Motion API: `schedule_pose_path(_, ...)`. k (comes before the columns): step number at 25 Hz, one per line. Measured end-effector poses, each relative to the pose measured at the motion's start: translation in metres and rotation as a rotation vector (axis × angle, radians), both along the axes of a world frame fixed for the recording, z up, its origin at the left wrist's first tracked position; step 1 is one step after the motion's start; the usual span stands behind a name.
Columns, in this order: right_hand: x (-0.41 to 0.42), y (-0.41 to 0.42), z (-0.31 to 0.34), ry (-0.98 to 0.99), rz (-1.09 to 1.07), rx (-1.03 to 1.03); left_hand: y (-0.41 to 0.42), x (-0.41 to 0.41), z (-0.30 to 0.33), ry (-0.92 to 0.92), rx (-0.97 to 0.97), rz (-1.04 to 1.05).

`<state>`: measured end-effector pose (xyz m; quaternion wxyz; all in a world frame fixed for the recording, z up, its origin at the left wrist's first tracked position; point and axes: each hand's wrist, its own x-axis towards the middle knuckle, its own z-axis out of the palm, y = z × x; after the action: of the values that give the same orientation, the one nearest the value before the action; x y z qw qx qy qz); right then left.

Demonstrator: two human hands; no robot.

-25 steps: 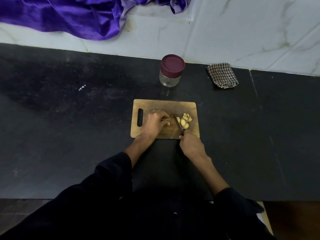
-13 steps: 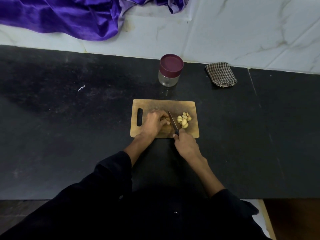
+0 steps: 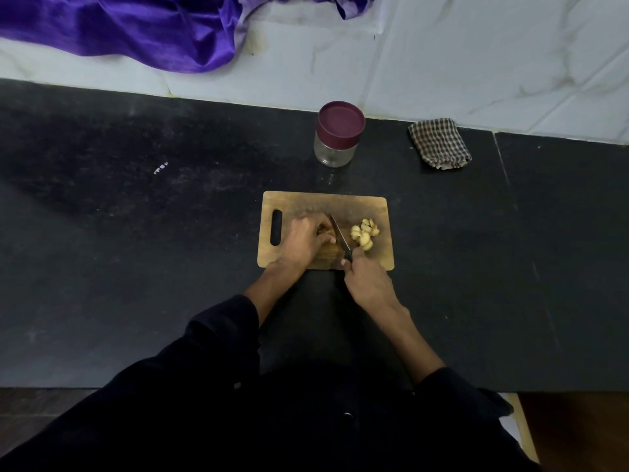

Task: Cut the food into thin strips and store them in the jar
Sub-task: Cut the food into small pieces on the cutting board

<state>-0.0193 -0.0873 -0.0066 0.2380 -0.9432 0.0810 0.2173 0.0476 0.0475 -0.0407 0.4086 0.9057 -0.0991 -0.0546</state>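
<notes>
On the black stone counter [image 3: 136, 267], a rectangular wooden cutting board [image 3: 360, 207] lies long side left-right, bare counter all around. The left hand [image 3: 306, 240] curls over an uncut food piece. The right hand [image 3: 369, 284] grips a dark-handled knife [image 3: 340, 237], tip pointing away and leftward. Pale cut pieces [image 3: 365, 234] sit toward the board's right edge. The maroon-lidded glass jar [image 3: 338, 134] stands behind, closed.

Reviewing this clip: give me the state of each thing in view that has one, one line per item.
jar: upright, lid on, looks empty
knife: held by the right hand, blade on the cutting board
food piece: mostly hidden under the left hand, which holds it
cut pieces: piled right of the blade
checkered cloth: folded
purple fabric: draped, crumpled
</notes>
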Motion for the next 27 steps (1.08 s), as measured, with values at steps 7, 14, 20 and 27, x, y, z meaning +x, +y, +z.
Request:
schedule_pose_path(7,0.004,0.004,0.001,-0.015,0.035,-0.108,0.001,0.002,-0.001,-0.014,0.006,-0.013)
schedule_pose_path(14,0.026,0.013,0.002,0.026,0.044,-0.110,0.002,0.000,0.000,-0.024,0.001,-0.018)
schedule_pose_path(20,0.024,0.014,0.000,0.020,0.040,-0.098,-0.002,-0.005,0.002,-0.024,-0.009,0.014)
schedule_pose_path(27,0.000,0.010,-0.008,0.048,-0.008,-0.128,-0.008,-0.006,-0.002,0.026,-0.016,0.099)
